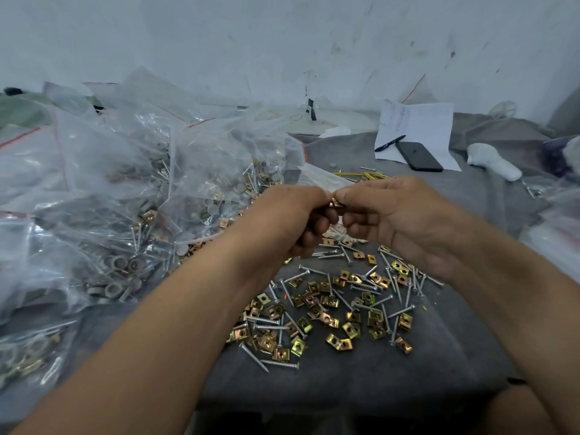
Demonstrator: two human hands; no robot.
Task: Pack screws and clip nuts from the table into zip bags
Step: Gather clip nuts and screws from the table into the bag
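Writing on paper sheet [420,130] too faint to read; phone [419,156] and pen [389,143] lie on it. Left hand [293,219] and right hand [395,221] meet above grey cloth [361,381], fingers curled, pinching one brass-yellow clip nut [334,202] between them. Loose clip nuts [317,312] and silver screws [314,293] scattered below. Filled zip bags [125,196] piled left.

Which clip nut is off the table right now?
The one pinched between the left hand and right hand: clip nut; the others lie loose on the grey cloth.
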